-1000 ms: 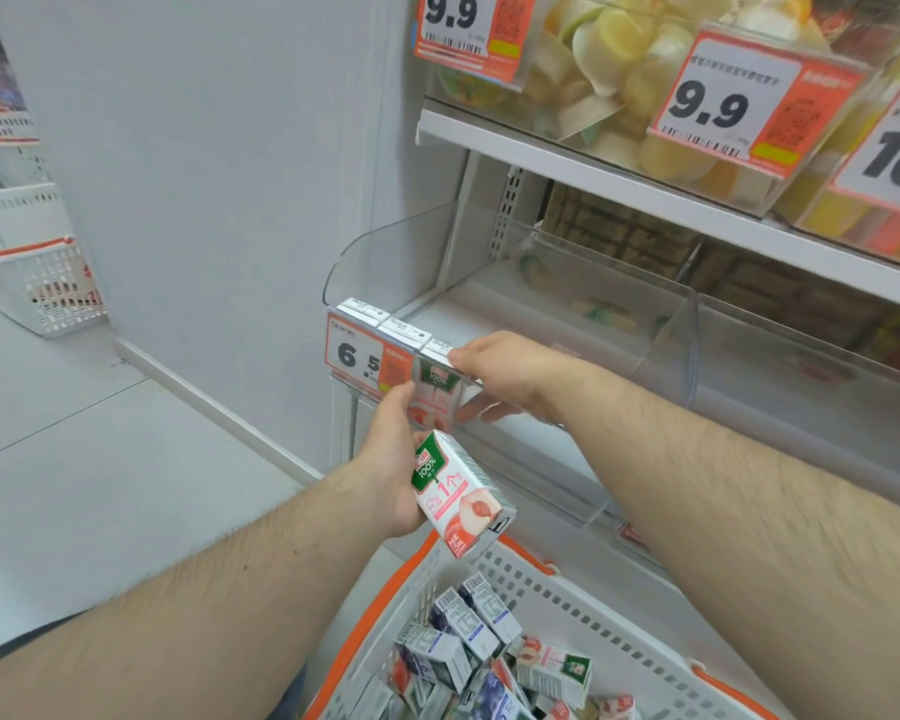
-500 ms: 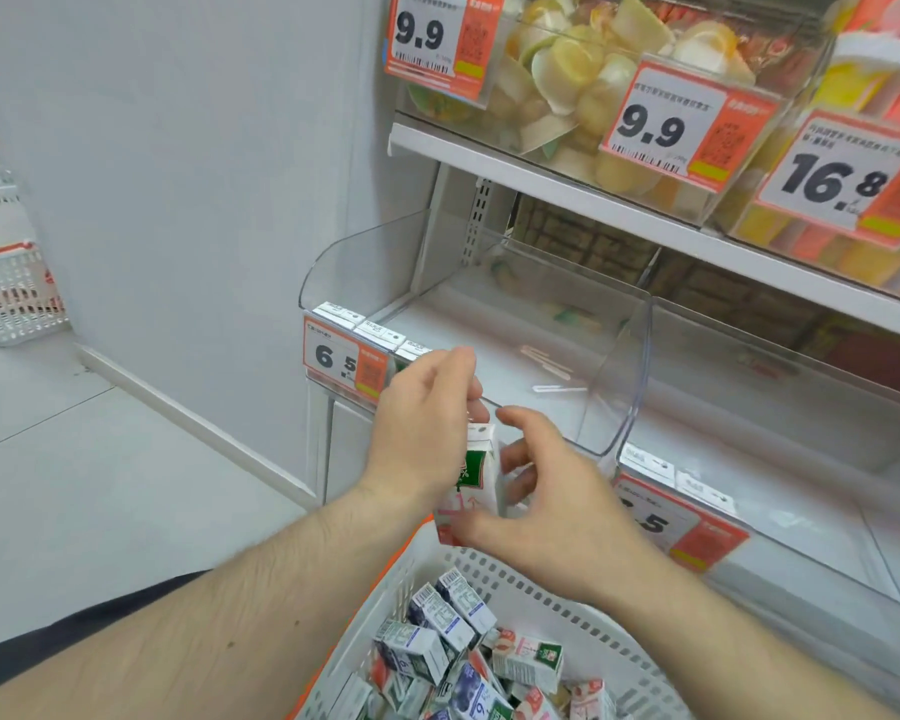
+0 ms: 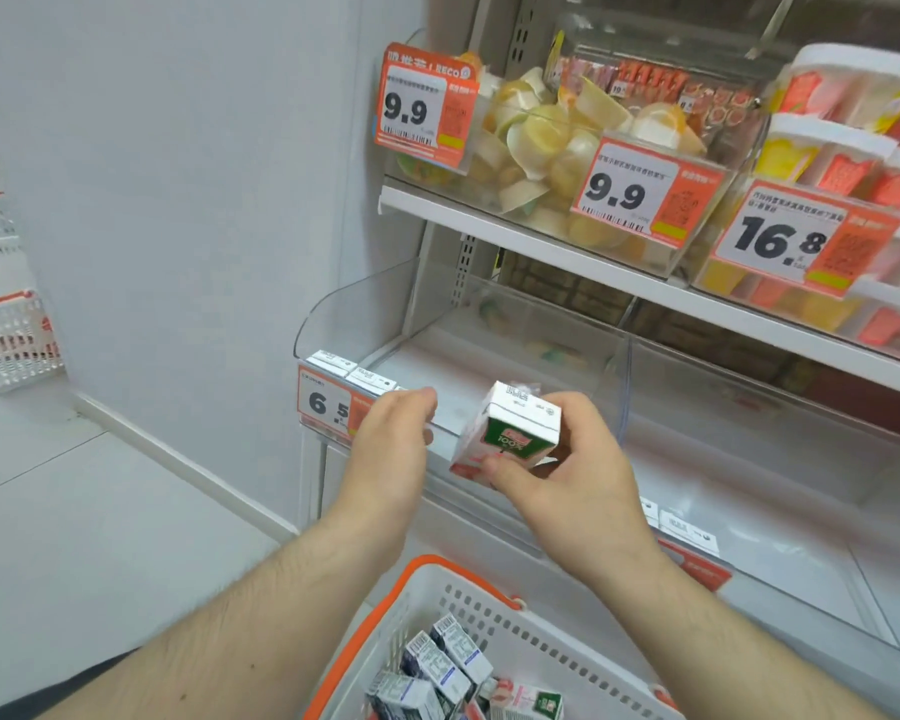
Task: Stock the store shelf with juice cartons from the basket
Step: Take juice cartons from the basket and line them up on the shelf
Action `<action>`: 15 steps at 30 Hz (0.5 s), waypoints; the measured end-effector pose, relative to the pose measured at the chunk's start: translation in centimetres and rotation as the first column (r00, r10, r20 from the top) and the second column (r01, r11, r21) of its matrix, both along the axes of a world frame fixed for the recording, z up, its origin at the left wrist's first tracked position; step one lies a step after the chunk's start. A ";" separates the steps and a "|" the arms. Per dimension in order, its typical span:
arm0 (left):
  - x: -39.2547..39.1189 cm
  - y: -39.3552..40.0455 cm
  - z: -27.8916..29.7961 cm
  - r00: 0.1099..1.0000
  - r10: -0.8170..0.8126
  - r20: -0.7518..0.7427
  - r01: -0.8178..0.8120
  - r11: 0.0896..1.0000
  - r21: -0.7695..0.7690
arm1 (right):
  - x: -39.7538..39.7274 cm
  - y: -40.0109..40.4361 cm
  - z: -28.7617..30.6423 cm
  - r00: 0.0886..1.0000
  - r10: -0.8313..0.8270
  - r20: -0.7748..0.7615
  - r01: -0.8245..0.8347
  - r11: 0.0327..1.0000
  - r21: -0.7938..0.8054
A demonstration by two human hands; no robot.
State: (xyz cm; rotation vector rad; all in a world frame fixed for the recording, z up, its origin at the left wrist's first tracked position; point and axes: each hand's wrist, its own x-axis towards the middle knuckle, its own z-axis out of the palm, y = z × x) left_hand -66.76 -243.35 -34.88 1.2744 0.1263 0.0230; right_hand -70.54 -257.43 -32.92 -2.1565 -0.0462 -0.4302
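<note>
Right hand: the right hand (image 3: 567, 480) grips a juice carton (image 3: 510, 433), thumb on the near lower face and fingers curled round the far side; it sits just right of centre in the view.
Juice carton: tilted, white top with a printed code facing up, green panel reading "100%" toward the camera; held in front of the clear bin (image 3: 489, 356), at its front lip, at 12 o'clock from the basket.
Left hand: the left hand (image 3: 391, 449) is at 9 o'clock from the carton, just beside it; its fingers are bent loosely toward the bin's front edge, and I cannot tell whether they pinch anything.
Price tag: an orange tag (image 3: 328, 405) reading "6.5" hangs on the bin's front, partly hidden by the left hand.
Basket: a white basket with an orange rim (image 3: 541, 652) lies at 6 o'clock, holding a heap of cartons (image 3: 437, 667), mostly blue and white, one red and green.
Upper shelf: at 1 o'clock, bins of jelly cups (image 3: 541, 142) carry "9.9" tags, and tubs further right a "16.8" tag.
</note>
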 end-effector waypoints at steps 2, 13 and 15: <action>0.5 0.2 -0.6 0.993 0.009 -0.119 -0.017 0.998 -0.068 | 1.2 0.0 0.5 0.999 -0.041 -0.018 0.041 0.999 0.022; 3.9 0.7 -3.2 0.848 0.000 -0.531 -0.189 0.934 -0.303 | 10.8 -0.5 -0.2 0.916 -0.084 -0.393 0.016 0.984 -0.175; 3.9 0.2 -3.5 0.833 -0.052 -0.552 -0.169 0.925 -0.341 | 11.4 -0.4 -1.0 0.879 -0.065 -0.472 -0.029 0.981 -0.190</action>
